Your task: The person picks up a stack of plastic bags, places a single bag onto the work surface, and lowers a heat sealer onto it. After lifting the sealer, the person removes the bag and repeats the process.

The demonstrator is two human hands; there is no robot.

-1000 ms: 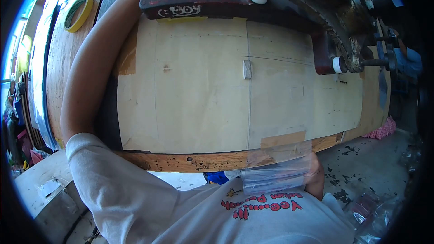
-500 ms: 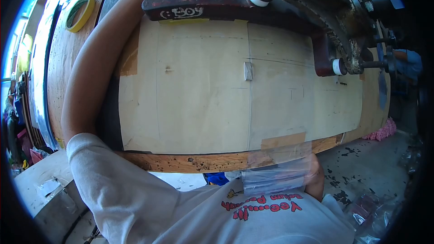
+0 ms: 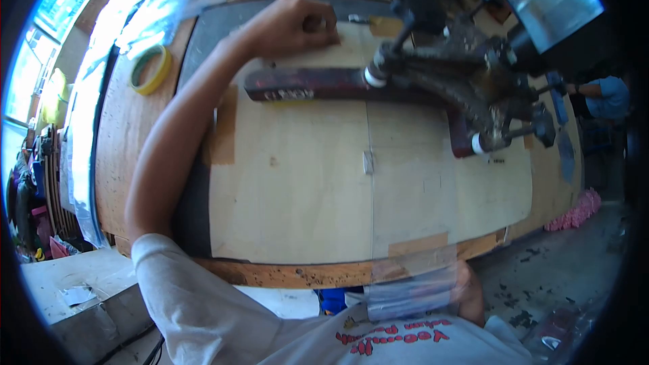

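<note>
Workshop daylight falls from windows at the far left onto a large wooden workbench [image 3: 118, 155], seen from a head camera looking down across it. On the bench lies a pale plywood panel [image 3: 304, 189] marked with thin pencil lines and patched with strips of brown tape. A dark red, paint-spattered metal arm [image 3: 307, 85] of a press-like machine [image 3: 473, 74] reaches across the far part of the panel from the right.

The person's left arm stretches forward over the bench. The left hand [image 3: 294, 27] rests at the panel's far edge, just beyond the red arm, with fingers curled in as if pinching something small; what it grips is too small to make out. The right hand [image 3: 470, 284] is low, near the bench's front edge and close to the body, holding a clear plastic sheet [image 3: 412, 284] that hangs against the wood edge and over the white shirt with red lettering.

A roll of yellow tape [image 3: 151, 69] lies on the bench to the left, well apart from the left hand. Crumpled clear plastic [image 3: 162, 7] lies beyond it. At the far right, another person's blue sleeve [image 3: 605, 98] shows. Pink scraps [image 3: 574, 213] lie on the stained concrete floor below.
</note>
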